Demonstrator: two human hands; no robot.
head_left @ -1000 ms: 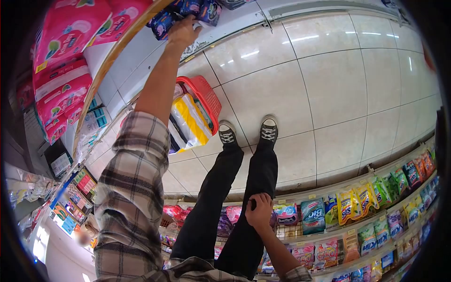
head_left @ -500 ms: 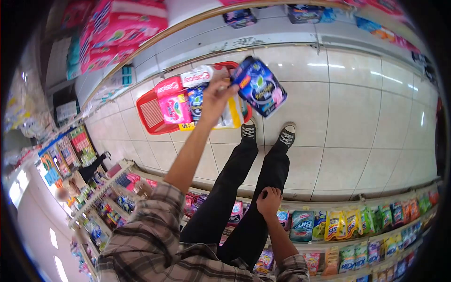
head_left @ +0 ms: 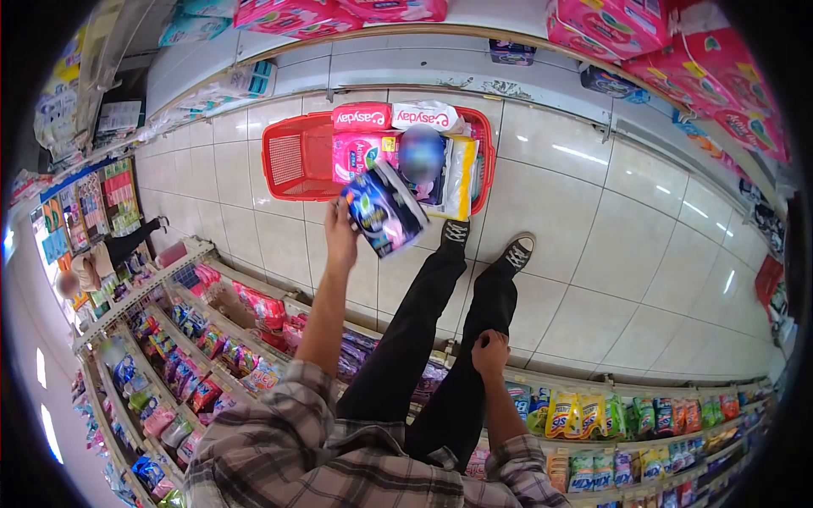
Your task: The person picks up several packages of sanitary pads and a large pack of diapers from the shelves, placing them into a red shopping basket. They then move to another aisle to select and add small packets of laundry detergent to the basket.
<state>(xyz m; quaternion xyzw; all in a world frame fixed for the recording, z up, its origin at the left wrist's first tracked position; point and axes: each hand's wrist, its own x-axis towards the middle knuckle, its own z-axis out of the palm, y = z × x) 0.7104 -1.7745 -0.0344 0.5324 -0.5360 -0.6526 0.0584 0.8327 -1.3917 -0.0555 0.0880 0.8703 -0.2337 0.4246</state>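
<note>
My left hand [head_left: 341, 233] grips the left edge of a dark blue pack of sanitary pads [head_left: 388, 212], tilted in front of the red shopping basket [head_left: 294, 161]. In the basket lie a pink pack [head_left: 354, 151] lettered "Active Day", a red and a white "easyday" pack [head_left: 423, 116], another dark blue pack and a yellow-edged white bag [head_left: 461, 178]. A blurred patch covers part of the dark pack inside. Fingers curled, my right hand [head_left: 489, 354] rests by my right knee with nothing seen in it.
Shelves of detergent pouches [head_left: 584, 415] run behind my legs, and more packed shelves [head_left: 195, 364] stand at lower left. Ahead, pink packs [head_left: 711, 76] fill a raised shelf with a wooden edge. A person [head_left: 93, 267] appears at far left. My shoes [head_left: 518, 251] stand on pale tiles.
My left hand has carried the dark blue pack from the basket's right side leftward and toward me. The view has shifted, showing more of the basket. My right hand stays by the knee.
</note>
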